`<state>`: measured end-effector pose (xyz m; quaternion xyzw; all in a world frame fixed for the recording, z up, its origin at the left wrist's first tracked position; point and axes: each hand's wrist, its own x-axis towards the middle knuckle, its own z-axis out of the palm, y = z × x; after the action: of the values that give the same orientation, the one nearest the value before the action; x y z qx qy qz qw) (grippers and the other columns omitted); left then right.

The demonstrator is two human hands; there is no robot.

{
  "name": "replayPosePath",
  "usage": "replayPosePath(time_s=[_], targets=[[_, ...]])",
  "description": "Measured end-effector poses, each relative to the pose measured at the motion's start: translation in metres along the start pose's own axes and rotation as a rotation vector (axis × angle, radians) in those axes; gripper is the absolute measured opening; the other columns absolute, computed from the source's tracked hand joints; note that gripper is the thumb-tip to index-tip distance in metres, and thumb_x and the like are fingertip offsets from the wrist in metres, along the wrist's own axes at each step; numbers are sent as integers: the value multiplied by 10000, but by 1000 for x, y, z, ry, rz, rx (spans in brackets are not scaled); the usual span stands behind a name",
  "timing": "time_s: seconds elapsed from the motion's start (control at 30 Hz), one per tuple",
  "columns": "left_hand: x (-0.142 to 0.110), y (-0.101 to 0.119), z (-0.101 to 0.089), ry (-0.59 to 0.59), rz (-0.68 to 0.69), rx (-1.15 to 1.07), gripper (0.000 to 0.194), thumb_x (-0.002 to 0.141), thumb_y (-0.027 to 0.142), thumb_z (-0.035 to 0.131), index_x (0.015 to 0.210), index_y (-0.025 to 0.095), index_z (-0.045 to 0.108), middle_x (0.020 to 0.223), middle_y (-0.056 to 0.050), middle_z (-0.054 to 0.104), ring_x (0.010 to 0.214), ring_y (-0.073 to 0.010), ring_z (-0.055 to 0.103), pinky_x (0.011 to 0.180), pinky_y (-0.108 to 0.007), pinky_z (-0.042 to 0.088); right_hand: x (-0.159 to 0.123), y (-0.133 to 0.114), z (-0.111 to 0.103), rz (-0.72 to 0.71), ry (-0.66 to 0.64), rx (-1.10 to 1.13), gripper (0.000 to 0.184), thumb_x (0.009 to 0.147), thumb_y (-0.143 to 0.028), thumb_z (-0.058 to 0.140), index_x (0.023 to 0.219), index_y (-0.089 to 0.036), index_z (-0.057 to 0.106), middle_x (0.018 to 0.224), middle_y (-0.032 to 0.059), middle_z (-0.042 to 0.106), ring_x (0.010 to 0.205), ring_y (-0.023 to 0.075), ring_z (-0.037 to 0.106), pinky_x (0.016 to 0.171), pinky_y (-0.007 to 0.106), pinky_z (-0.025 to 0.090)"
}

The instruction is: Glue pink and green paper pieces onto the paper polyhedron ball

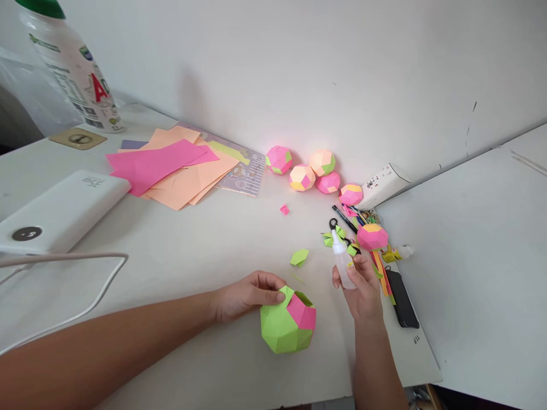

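Note:
My left hand [248, 296] grips the rim of a green paper polyhedron [282, 327] with one pink face, which rests on the white table [205, 239] near the front edge. Its top is open. My right hand [363, 290] is closed round a small clear glue bottle [342, 262] with a white nozzle, held upright just right of the polyhedron. A small folded green paper piece [299, 257] lies on the table between the two hands, a little farther back.
Several finished pink, orange and green paper balls [301, 176] sit by the wall. Pink and orange sheets [171, 165] lie at back left. A white power bank [60, 210] with cable is at left, a large bottle [72, 62] behind. Scissors, pens and a black object [404, 299] lie at right.

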<state>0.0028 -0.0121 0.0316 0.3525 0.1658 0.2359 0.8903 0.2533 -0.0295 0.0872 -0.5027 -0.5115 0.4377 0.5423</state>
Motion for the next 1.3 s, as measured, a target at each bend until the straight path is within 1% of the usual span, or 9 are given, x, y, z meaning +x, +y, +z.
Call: replayPosePath(time_s=[0.07,0.13,0.23,0.37,0.5,0.7,0.9,1.17,1.3], targets=[[0,-1,-1,-11,11,10,195,737,322,772,811,143,752,919,-81,713,855,-209,630,771,-304,471,6,2,-4,86,-2,93,172,812,-366,647,913,-284,536,810,-1,635,605,163,593,545,320,458],[0,-1,-1,-18,16,4,181,716,309,791,790,148,751,915,-76,718,871,-215,635,780,-313,478,10,3,-7,78,27,100,211,784,-380,673,920,-284,543,759,-11,618,690,188,628,622,355,489],[0,-2,0,-15,8,-25,166,673,277,823,760,159,746,918,-66,729,852,-210,644,764,-314,489,14,8,-7,-9,147,51,321,713,-365,745,949,-280,544,853,2,638,771,204,657,732,404,508],[0,-1,1,-25,14,-39,149,661,247,829,755,163,750,911,-62,733,844,-207,648,741,-305,497,18,22,-3,-61,258,-36,426,607,-288,823,915,-257,531,989,38,654,890,239,673,687,348,510],[1,-1,1,-63,49,-22,110,696,243,805,759,165,758,931,-63,716,871,-205,636,761,-298,496,22,38,0,-2,277,-99,463,583,-283,821,944,-237,535,959,58,671,917,241,654,694,342,518],[0,-1,2,-57,46,7,126,675,259,820,753,174,767,932,-64,702,928,-229,616,778,-306,495,26,53,-4,-35,252,-248,498,642,-328,772,1076,-209,559,1048,86,634,938,232,629,776,389,535],[0,-2,3,-56,74,14,96,689,236,810,758,180,774,951,-63,700,925,-231,623,793,-322,487,33,66,-6,63,273,-415,439,600,-365,774,934,-181,558,950,85,670,868,241,646,822,424,521],[2,5,-6,-35,299,254,63,716,204,784,774,218,766,944,-72,663,1055,-250,551,890,-385,455,29,57,-20,131,238,-427,644,545,-330,817,1106,-198,530,1039,99,666,935,266,653,815,423,547],[-1,10,3,-22,458,557,58,789,199,702,776,231,749,813,-72,675,1075,-259,528,924,-403,434,16,29,-30,-39,291,-567,528,621,-237,751,1118,-244,575,1126,77,597,1045,261,596,834,417,543]])
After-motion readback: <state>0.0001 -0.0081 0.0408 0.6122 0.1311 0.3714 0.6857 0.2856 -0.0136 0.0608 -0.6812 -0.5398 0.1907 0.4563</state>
